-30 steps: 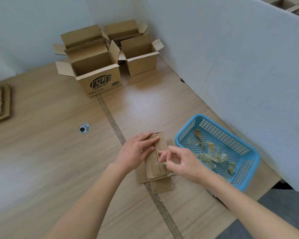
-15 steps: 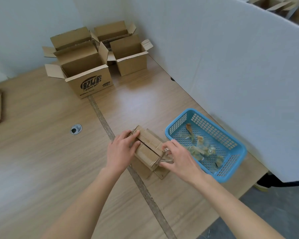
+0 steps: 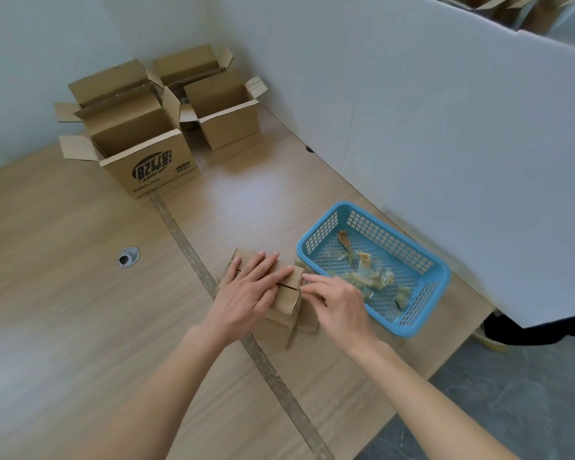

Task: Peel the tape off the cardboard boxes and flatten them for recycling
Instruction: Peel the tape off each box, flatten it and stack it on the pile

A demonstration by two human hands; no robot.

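Left hand (image 3: 246, 293) flat, fingers straight; right hand (image 3: 337, 302) fingers curled, pinching.

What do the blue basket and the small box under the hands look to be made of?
Blue basket: seems moulded plastic with a slight sheen, given its uniform colour and grid-perforated walls. Small box: matte brown cardboard, probably corrugated, with raw cut flap edges.

Five boxes (image 3: 289, 293), one basket (image 3: 422, 313), two hands (image 3: 246, 293).
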